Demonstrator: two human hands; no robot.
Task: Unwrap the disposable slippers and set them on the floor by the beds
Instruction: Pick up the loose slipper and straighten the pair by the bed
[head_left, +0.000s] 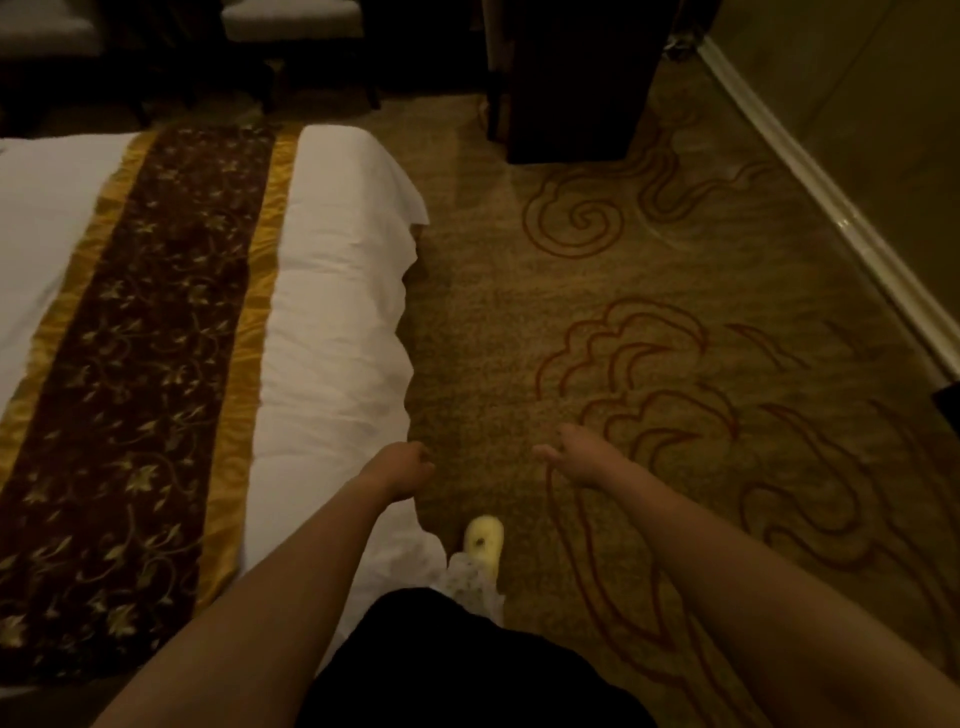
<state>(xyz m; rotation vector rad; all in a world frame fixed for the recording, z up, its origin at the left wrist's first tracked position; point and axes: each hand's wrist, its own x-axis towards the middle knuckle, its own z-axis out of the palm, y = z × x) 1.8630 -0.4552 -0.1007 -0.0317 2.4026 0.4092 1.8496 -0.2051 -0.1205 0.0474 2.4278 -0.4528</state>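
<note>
No disposable slippers or wrapper show anywhere in the head view. My left hand (408, 467) hangs over the foot edge of the bed (332, 291), fingers curled into a loose fist with nothing in it. My right hand (571, 452) reaches out over the carpet (675, 291), fingers loosely apart and holding nothing. Below the hands, one foot in a pale yellow shoe (484, 540) stands on the carpet beside the bed's corner.
The bed has white sheets and a dark brown runner with gold borders (140, 364). A dark wooden cabinet (566, 78) stands ahead on the patterned carpet. A white skirting board (831, 218) runs along the right wall. Chairs (291, 31) stand beyond the bed.
</note>
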